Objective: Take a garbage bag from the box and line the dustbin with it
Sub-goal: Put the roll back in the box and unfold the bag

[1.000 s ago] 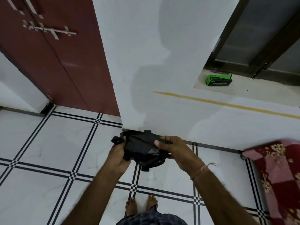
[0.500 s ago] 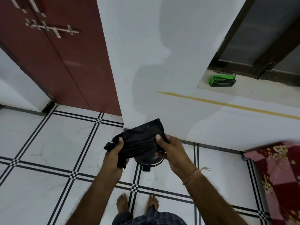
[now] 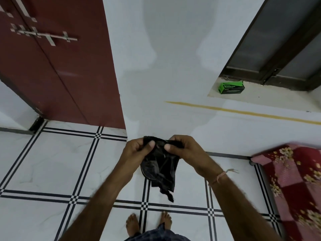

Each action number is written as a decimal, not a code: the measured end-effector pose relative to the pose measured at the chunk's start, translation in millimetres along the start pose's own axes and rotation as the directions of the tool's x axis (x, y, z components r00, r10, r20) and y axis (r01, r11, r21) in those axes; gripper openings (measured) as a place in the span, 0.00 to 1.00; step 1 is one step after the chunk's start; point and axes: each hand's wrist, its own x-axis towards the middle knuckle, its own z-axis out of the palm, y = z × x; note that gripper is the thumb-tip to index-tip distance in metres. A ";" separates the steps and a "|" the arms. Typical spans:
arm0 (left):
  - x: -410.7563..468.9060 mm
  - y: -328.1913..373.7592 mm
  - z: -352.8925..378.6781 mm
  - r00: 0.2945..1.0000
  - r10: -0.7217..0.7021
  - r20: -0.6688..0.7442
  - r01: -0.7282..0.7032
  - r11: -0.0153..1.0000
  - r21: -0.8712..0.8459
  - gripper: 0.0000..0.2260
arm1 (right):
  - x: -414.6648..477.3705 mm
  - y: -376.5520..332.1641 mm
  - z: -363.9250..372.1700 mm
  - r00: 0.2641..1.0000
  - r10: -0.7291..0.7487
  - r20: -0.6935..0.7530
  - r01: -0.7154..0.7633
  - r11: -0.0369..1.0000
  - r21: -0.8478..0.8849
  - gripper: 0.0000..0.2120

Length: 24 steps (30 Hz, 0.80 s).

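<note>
Both the left hand (image 3: 137,150) and right hand (image 3: 184,150) pinch the top edge of the crumpled black plastic garbage bag (image 3: 161,169), which hangs lengthwise below the fingers over the dark round dustbin (image 3: 145,173).

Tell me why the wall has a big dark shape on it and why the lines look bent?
In the head view, the grey shape on the wall is a soft shadow; the wide lens bends the door and window frame; the blanket edge looks blurred.

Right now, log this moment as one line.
stage: opening bag | left hand: pinching black garbage bag top edge | right hand: pinching same edge | dustbin: below bag, mostly hidden | green box: on ledge
</note>
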 end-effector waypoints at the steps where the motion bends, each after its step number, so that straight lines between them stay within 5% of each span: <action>1: -1.4 -2.9 -1.5 1.000 -0.020 0.001 0.020 0.999 -0.028 0.11 | -0.6 2.8 2.6 0.998 -0.013 -0.068 0.017 0.999 0.050 0.09; 5: -6.0 -8.2 0.1 0.995 -0.100 -0.011 0.098 0.986 -0.134 0.11 | -2.9 15.8 19.0 0.967 0.016 -0.255 0.062 0.953 0.295 0.13; 9: -10.1 -9.6 5.2 0.992 -0.108 -0.061 0.096 0.978 -0.183 0.10 | -2.9 15.5 37.7 0.905 0.147 -0.398 0.056 0.888 0.456 0.04; 11: -11.8 -10.6 7.8 0.991 -0.096 -0.093 0.079 0.982 -0.171 0.11 | -3.4 21.5 49.0 0.843 0.169 -0.510 0.050 0.921 0.386 0.08; 13: -12.5 -10.4 9.3 0.987 -0.088 -0.138 0.065 0.985 -0.159 0.12 | -9.6 25.2 58.3 0.738 0.022 -0.674 0.049 0.995 0.086 0.11; 15: -11.7 -10.7 8.8 0.984 -0.093 -0.152 0.067 0.983 -0.171 0.16 | -18.7 23.6 66.6 0.784 -0.147 -0.603 0.166 0.986 -0.025 0.08; 18: -10.4 -8.6 9.0 0.981 -0.151 -0.126 0.115 0.961 -0.253 0.19 | -20.2 16.5 74.6 0.917 -0.110 -0.384 0.195 0.962 0.190 0.08; 24: -13.1 -8.7 5.7 0.987 -0.151 -0.056 0.122 0.926 -0.357 0.13 | -11.9 17.0 73.6 0.906 0.028 -0.422 0.137 0.925 0.354 0.10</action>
